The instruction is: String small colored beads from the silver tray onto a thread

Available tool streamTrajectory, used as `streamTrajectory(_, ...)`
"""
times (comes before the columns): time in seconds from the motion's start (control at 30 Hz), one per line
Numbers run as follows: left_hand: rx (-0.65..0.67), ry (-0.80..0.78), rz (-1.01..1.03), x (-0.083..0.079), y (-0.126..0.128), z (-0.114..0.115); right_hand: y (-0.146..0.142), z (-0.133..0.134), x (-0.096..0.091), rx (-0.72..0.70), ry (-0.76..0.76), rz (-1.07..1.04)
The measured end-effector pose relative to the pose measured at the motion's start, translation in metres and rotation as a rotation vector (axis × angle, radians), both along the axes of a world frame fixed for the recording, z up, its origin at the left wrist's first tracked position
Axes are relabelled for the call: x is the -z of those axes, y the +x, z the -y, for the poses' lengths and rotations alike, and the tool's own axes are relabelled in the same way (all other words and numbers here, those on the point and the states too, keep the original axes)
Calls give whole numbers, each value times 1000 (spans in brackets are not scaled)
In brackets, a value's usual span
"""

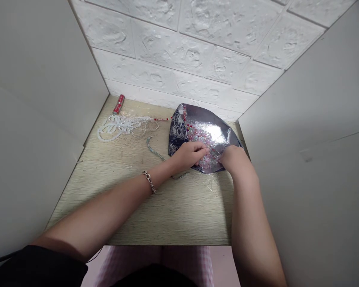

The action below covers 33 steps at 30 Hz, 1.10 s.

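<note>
Many small pink, clear and red beads [201,137] lie heaped on a shiny dark bag [217,115] at the back right of the wooden tabletop. Over the heap's left side, my left hand [191,153] is closed, thumb and fingers pinched together. What sits in that pinch is too small to make out. My right hand [235,158] is bent down at the right of the beads with curled fingers, their tips mostly hidden. A thin clear thread [208,183] loops over the tabletop just in front of the bag.
White bead strands [115,126] lie at the back left near a red patterned tube [119,104]. A greenish bead strand [154,151] runs under my left forearm. White brick-patterned wall [191,56] stands behind, with grey panels [42,79] closing both sides.
</note>
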<state>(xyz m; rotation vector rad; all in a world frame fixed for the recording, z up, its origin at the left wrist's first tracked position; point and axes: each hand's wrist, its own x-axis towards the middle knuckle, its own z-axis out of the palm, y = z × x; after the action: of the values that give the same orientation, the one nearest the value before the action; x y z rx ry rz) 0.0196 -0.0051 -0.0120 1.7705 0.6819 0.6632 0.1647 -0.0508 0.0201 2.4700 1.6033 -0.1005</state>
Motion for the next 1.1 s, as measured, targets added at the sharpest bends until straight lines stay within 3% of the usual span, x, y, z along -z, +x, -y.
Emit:
streamTrajectory(0.23,-14,5,-16,-1,0,0,1,-1,4,-41,-6,40)
streamTrajectory(0.63,-11,1,-24,-1,1,0,-8,-5,-8,-3,-140,-60)
streamTrajectory(0.8,-11,13,-16,0,0,0,-2,-1,-9,-64,-97,-100)
streamTrajectory(1.1,-5,10,-17,2,0,-1,-3,-1,-18,19,-120,-160)
